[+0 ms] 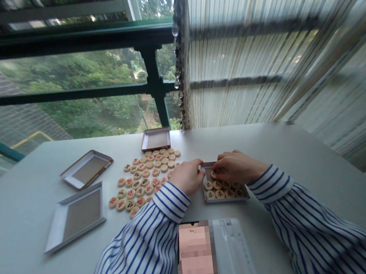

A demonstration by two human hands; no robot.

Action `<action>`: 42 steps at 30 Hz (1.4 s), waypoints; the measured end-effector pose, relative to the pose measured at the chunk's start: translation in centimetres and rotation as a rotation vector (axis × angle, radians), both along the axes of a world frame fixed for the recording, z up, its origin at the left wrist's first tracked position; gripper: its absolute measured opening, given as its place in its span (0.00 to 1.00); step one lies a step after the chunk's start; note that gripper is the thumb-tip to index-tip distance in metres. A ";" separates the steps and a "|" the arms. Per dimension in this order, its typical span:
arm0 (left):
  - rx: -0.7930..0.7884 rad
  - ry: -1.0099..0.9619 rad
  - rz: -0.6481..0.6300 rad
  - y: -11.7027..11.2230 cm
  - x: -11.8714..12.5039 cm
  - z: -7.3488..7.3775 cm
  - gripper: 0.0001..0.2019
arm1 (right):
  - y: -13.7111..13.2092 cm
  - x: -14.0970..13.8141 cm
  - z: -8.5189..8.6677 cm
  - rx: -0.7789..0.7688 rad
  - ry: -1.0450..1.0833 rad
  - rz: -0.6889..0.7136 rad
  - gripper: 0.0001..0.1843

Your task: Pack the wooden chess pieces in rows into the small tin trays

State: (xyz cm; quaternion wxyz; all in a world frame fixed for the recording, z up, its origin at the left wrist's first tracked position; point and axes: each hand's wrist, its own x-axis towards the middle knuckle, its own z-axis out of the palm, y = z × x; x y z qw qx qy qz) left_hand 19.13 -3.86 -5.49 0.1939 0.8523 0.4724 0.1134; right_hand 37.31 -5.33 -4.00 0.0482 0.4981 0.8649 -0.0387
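Round wooden Chinese chess pieces [219, 194] with dark characters lie in rows in a shallow open box [228, 200] in front of me. My left hand [188, 178] is closed at the box's upper left corner, its fingertips on the rim. My right hand [238, 167] reaches over the box from the right. Its thumb and fingers pinch a chess piece [214, 174] inside the box, above the rows. The right hand hides part of the upper rows. Left of the box, many loose red and black pieces [140, 201] are spread on the white table [190, 210], partly behind my left forearm.
Three more shallow trays or lids stand on the table: a brown-edged one [86, 153] and a white one [58, 206] at left, another [156, 147] at the back. A phone [195, 257] and a clear plastic case [234, 253] lie near me. A string curtain [243, 61] hangs behind.
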 end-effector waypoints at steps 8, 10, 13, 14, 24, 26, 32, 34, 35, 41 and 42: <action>-0.024 0.021 0.002 0.0 0.0 -0.2 0.16 | 0.1 0.0 0.0 -0.025 -0.009 0.004 0.13; -0.027 0.021 0.004 0.0 0.0 -0.2 0.16 | 0.1 0.0 0.0 -0.030 -0.014 0.003 0.13; -0.021 0.019 0.001 0.1 0.0 -0.3 0.16 | 0.0 0.0 0.1 -0.033 -0.026 -0.002 0.14; -0.018 0.019 -0.001 0.1 0.0 -0.4 0.16 | 0.0 0.0 0.1 -0.033 -0.026 -0.002 0.14; -0.019 0.029 -0.015 0.2 0.0 -0.5 0.16 | 0.0 0.1 0.0 -0.028 -0.003 0.001 0.13; -0.020 0.030 -0.017 0.2 0.0 -0.5 0.16 | 0.0 0.1 0.0 -0.029 -0.009 0.009 0.13; -0.024 0.044 -0.017 0.2 -0.1 -0.6 0.16 | 0.0 0.0 0.1 -0.044 -0.025 -0.001 0.13; -0.018 0.046 -0.019 0.2 -0.1 -0.6 0.16 | 0.0 0.0 0.1 -0.040 -0.021 -0.002 0.13; -0.013 0.046 -0.021 0.2 -0.1 -0.6 0.16 | 0.0 0.0 0.1 -0.037 -0.020 -0.001 0.13; -0.007 0.045 -0.028 0.1 -0.1 -0.4 0.16 | -0.1 0.0 0.2 -0.032 -0.021 0.010 0.13; -0.008 0.047 -0.028 0.1 -0.1 -0.4 0.16 | -0.1 0.0 0.2 -0.032 -0.024 0.010 0.13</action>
